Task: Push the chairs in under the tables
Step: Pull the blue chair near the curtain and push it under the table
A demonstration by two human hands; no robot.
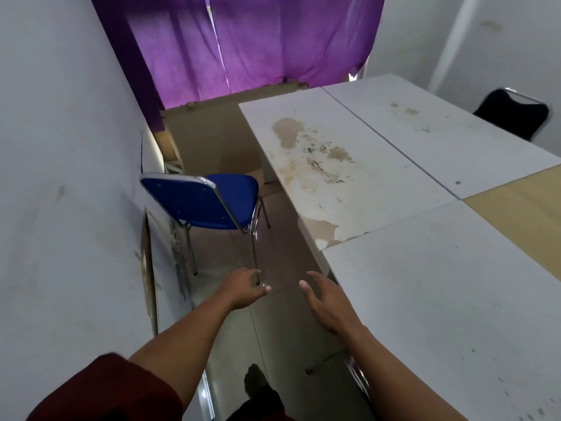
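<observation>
A blue padded chair (209, 202) with chrome legs stands in the narrow aisle, its back near the left wall and its seat facing the stained white table (334, 165). The chair stands apart from the table edge. My left hand (246, 288) reaches forward below the chair, fingers loosely curled, holding nothing. Beside the near table (440, 299) my right hand (323, 302) is stretched out with fingers spread and empty. Both hands are short of the chair. A black chair (513, 115) sits at the tables' far right side.
The white wall (60, 177) closes in the left side, with a board (151, 268) leaning on it. A purple curtain (243, 47) hangs at the far end. A chrome chair leg (324, 361) shows under the near table. The floor is glossy tile.
</observation>
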